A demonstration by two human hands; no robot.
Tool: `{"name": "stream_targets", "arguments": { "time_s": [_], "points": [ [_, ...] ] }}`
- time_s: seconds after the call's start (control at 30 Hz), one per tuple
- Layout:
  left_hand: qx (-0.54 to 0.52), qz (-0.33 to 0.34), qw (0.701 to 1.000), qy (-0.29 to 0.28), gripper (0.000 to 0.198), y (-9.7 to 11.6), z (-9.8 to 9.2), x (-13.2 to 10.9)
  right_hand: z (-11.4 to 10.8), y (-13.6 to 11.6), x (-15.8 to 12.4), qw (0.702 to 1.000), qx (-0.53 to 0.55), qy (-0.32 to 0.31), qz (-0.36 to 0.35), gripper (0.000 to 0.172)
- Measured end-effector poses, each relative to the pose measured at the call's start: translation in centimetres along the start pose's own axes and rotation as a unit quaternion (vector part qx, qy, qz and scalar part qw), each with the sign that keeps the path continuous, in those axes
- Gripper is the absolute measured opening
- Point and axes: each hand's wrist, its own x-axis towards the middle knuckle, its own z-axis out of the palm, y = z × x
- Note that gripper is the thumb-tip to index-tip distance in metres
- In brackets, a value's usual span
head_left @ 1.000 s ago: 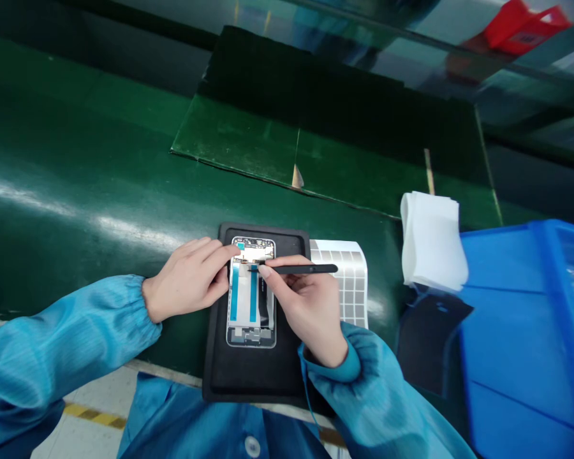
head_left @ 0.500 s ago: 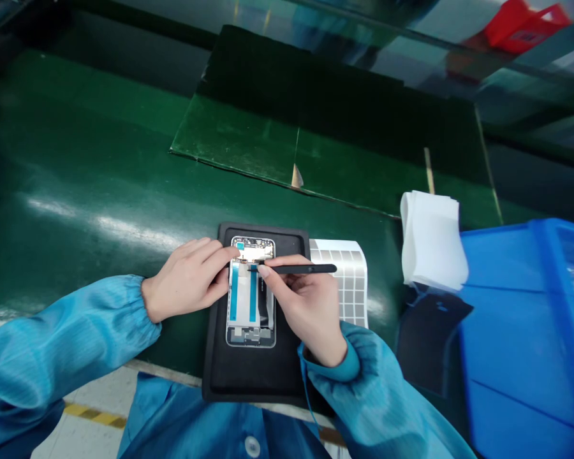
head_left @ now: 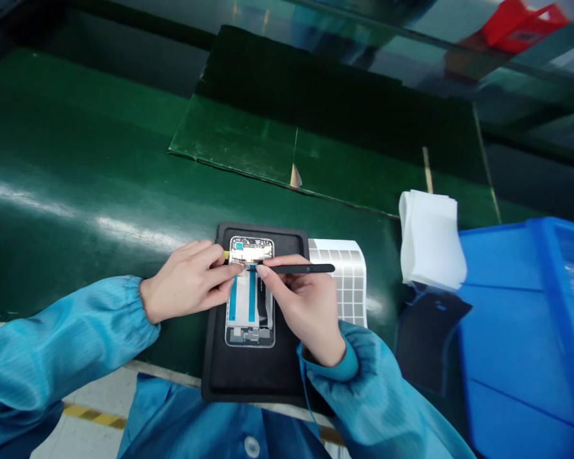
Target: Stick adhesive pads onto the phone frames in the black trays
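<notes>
An opened smartphone (head_left: pixel 242 299) lies face-down in a black tray (head_left: pixel 287 370), its circuit board and two blue strips exposed. My left hand (head_left: pixel 184 284) reaches in from the left. Its index finger is stretched out and touches the phone just below the board; the other fingers bend loosely, and it holds nothing that I can see. A small yellow piece (head_left: pixel 226 255) shows by its knuckles. Between thumb and fingers, my right hand (head_left: pixel 310 296) is closed on black tweezers (head_left: pixel 306 269), whose tip points left over the phone, close to my left fingertip.
Right of the tray lies a sheet of grey square stickers (head_left: pixel 351 280). Beyond it are a folded white stack (head_left: pixel 433 239), a dark sheet (head_left: pixel 425 338) and a blue bin (head_left: pixel 507 319). A green board (head_left: pixel 268 140) lies across the green table (head_left: pixel 76 153). A red container (head_left: pixel 521 29) stands far right.
My left index finger has moved down from the circuit board to just below it, uncovering the board and the yellow piece. The right hand and tweezers stay nearly in place.
</notes>
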Motion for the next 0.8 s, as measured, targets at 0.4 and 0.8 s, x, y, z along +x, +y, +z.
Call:
{"name": "stream_targets", "arguments": {
  "time_s": [0.4,0.8],
  "points": [
    [0.031,0.02,0.999,-0.018,0.026,0.07,-0.43,0.09,-0.01,0.43,-0.12,1.0,0.006,-0.007,0.009,0.014],
    [0.088,0.026,0.99,-0.107,0.035,0.22,-0.86,0.18,-0.03,0.83,0.08,0.998,0.055,0.003,0.0,0.015]
  ]
}}
